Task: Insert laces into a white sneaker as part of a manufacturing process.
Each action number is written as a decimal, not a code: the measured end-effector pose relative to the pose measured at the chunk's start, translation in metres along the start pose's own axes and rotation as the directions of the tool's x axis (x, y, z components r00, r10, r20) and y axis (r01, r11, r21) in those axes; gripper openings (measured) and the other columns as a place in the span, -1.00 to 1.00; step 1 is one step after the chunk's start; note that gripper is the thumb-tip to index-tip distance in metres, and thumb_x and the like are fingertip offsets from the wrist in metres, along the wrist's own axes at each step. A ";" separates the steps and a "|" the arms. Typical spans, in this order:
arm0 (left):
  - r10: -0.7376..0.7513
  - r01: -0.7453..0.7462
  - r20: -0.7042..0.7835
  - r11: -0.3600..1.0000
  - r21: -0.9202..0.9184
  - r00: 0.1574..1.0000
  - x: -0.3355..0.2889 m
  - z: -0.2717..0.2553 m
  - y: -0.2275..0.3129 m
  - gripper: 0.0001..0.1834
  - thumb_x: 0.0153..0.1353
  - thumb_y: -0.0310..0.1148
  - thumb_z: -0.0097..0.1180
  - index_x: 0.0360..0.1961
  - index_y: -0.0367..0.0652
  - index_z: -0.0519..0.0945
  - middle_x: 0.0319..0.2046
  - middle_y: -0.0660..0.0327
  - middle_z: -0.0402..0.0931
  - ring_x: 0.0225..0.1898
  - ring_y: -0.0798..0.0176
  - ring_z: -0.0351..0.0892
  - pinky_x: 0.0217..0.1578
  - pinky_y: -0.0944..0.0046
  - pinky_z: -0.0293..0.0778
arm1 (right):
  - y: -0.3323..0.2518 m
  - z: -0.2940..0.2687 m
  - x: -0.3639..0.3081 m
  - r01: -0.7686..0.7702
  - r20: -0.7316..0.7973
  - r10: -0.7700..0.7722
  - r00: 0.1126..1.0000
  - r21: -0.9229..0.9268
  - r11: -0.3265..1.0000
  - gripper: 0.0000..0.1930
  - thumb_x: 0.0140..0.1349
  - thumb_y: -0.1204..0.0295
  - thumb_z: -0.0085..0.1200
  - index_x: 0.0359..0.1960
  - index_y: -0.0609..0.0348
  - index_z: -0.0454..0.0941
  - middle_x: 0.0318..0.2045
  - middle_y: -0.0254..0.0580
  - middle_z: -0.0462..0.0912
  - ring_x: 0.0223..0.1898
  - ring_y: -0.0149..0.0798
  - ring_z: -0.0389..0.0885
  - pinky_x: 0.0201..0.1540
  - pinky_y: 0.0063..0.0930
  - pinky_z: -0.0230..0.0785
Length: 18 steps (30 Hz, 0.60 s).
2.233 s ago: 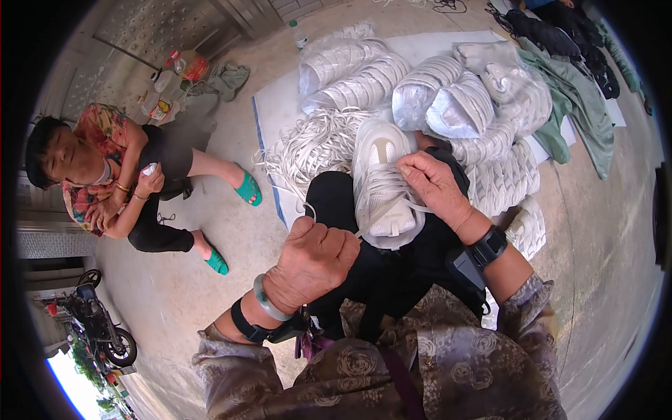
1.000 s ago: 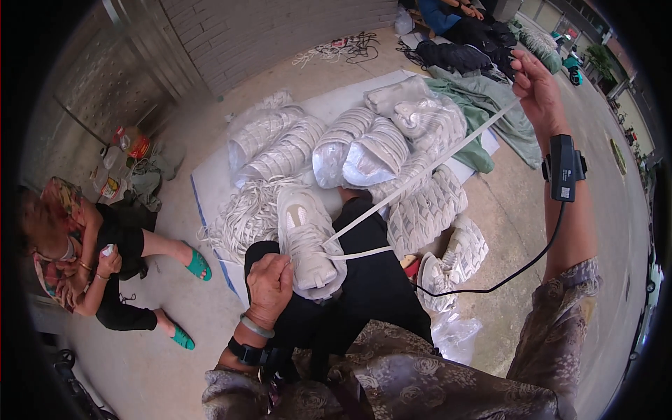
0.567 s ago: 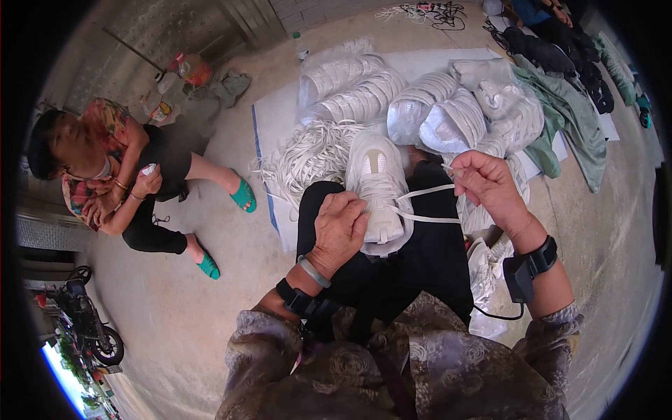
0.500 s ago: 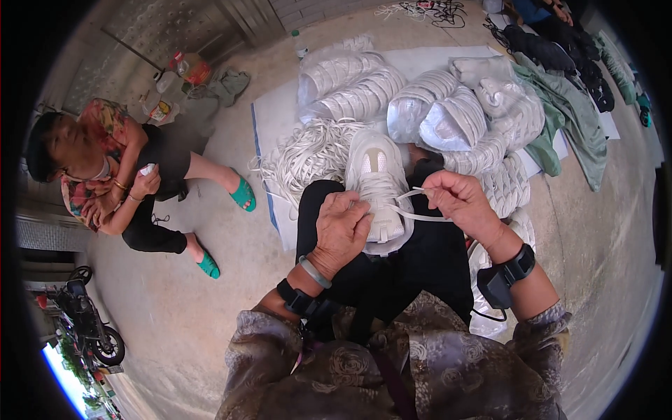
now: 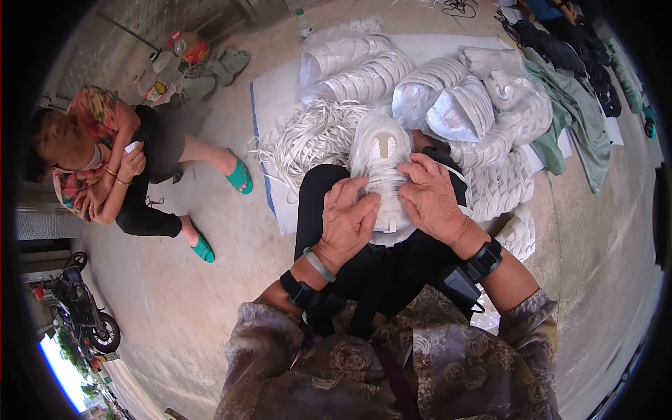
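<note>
A white sneaker (image 5: pixel 379 143) rests between my knees, toe pointing away from me, with flat white laces crossing its tongue. My left hand (image 5: pixel 348 218) grips the sneaker's left side, its fingers bent against the edge of the lacing. On the opposite side, my right hand (image 5: pixel 435 201) is closed at the eyelets, thumb and fingers pressed together on the shoelace (image 5: pixel 458 170). A loose length of that lace loops out to the right of the hand. What lies right under the fingertips is hidden.
A heap of loose white laces (image 5: pixel 311 143) lies on a white sheet (image 5: pixel 280 98). Beyond are plastic-wrapped bundles of white shoe parts (image 5: pixel 371 77) and a green cloth (image 5: pixel 570 126). A seated person (image 5: pixel 105 154) in green slippers is at left, near a parked motorcycle (image 5: pixel 87 311).
My right hand has moved left from out beside the sneaker, where it held the lace stretched, onto the lacing. My left hand stays at the sneaker's left side.
</note>
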<state>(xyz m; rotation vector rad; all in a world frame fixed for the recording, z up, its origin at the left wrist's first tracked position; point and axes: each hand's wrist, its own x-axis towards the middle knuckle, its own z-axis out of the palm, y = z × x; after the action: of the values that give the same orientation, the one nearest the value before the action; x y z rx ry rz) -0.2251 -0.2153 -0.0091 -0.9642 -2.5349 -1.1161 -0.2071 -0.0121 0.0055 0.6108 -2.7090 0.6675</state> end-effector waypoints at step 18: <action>-0.018 0.018 -0.003 1.000 -0.025 1.000 0.006 0.007 0.004 -0.69 -0.12 -0.64 0.03 -0.28 -0.21 0.62 -0.06 0.02 0.48 -0.05 -0.07 0.46 -0.03 0.07 0.33 | -0.003 0.014 -0.003 -0.128 -0.065 0.132 0.989 0.065 0.990 -0.89 -0.06 0.45 0.04 -0.50 0.22 0.46 -0.07 -0.12 0.48 0.01 -0.06 0.41 -0.01 -0.11 0.16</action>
<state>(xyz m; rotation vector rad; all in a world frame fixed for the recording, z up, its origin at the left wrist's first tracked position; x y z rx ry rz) -0.2264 -0.2052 -0.0092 -0.9459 -2.5379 -1.1555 -0.2052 -0.0207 -0.0058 0.4195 -2.6898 0.7910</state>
